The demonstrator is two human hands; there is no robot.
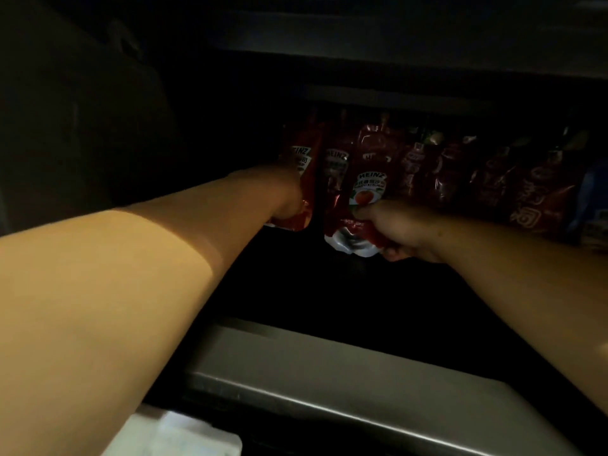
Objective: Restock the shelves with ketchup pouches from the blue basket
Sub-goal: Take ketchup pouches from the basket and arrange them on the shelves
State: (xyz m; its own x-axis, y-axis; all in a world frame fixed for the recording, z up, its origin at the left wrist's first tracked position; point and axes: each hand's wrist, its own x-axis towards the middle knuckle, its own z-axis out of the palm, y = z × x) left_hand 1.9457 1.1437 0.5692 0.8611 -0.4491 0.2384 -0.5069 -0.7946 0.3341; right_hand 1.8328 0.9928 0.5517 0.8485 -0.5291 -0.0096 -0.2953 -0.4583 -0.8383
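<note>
Deep in a dim shelf bay, the left hand (286, 195) reaches in at the far left, its bare forearm catching warm light; it lies against a glossy red ketchup pouch (301, 179) with a crinkled foil skin, but the fingers are hidden behind the wrist, so whether they clasp it cannot be told. Just to its right a second pouch (335, 172) stands upright in shadow. Next, the front pouch (367, 192), soft-sided with a white label arch, a tomato picture and a pale crumpled bottom gusset, is pinched low down by the right hand (404, 232), fingers curled round its base. Farther right a row of darker red packets (493, 189) leans along the shelf. Below runs the shelf's smooth grey metal front edge (329, 390).
</note>
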